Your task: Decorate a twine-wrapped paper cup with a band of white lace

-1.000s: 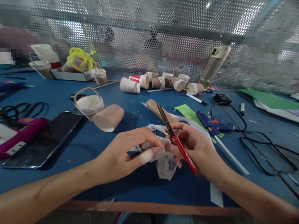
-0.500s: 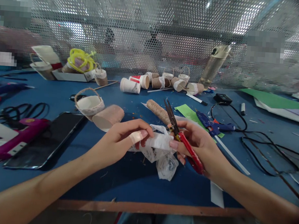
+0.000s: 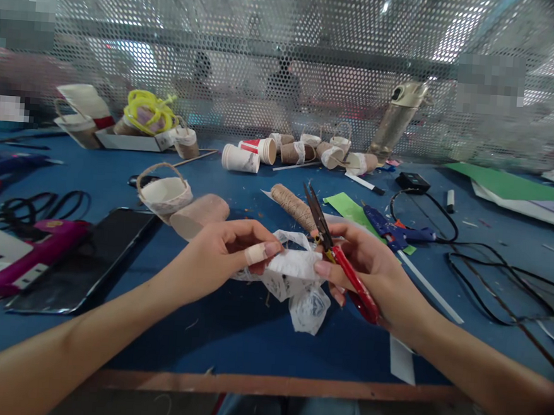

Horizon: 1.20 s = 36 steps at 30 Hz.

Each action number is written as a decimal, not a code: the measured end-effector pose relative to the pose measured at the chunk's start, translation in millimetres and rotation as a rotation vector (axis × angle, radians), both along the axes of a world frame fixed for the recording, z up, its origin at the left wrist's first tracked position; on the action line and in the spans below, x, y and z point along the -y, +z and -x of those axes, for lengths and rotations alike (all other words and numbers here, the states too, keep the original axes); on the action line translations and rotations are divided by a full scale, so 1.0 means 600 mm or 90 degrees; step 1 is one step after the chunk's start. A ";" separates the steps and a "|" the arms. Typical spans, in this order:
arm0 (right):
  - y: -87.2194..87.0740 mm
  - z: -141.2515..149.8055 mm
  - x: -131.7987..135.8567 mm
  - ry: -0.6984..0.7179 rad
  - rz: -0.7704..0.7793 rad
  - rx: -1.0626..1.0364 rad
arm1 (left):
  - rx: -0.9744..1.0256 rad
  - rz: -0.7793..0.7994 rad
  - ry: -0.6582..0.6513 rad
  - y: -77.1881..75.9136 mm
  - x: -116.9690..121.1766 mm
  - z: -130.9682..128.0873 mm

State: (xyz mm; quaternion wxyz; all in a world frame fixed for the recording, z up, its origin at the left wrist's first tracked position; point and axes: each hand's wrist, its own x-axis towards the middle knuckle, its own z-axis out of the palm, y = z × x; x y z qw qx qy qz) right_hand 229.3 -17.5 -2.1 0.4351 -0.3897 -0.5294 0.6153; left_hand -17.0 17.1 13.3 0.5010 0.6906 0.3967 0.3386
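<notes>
White lace [image 3: 296, 265], centre frame: left hand [image 3: 224, 251] pinches it, fingertips closed; right hand [image 3: 365, 262] pinches too, clasping scissors [image 3: 354, 284].

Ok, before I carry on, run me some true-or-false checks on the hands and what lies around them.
1. The right hand holds the red-handled scissors. True.
2. The left hand is spread flat. False: it pinches the white lace.
3. The phone lies left of the lace. True.
4. The glue gun by the light green paper is yellow. False: it is blue.
5. The roll of twine lies beyond the lace. True.
</notes>
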 end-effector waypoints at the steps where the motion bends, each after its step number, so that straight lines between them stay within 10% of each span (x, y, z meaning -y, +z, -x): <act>1: -0.001 0.000 0.000 -0.001 -0.005 0.003 | -0.003 -0.001 0.004 0.001 0.000 -0.001; 7: 0.000 -0.001 -0.001 0.007 -0.035 0.064 | 0.012 -0.044 0.037 -0.003 -0.001 0.000; 29: -0.007 0.002 0.000 0.164 -0.020 0.081 | -0.051 -0.031 -0.320 0.015 0.015 0.002; 36: -0.003 -0.001 0.000 0.140 0.006 0.044 | 0.005 -0.056 -0.145 0.015 0.010 0.014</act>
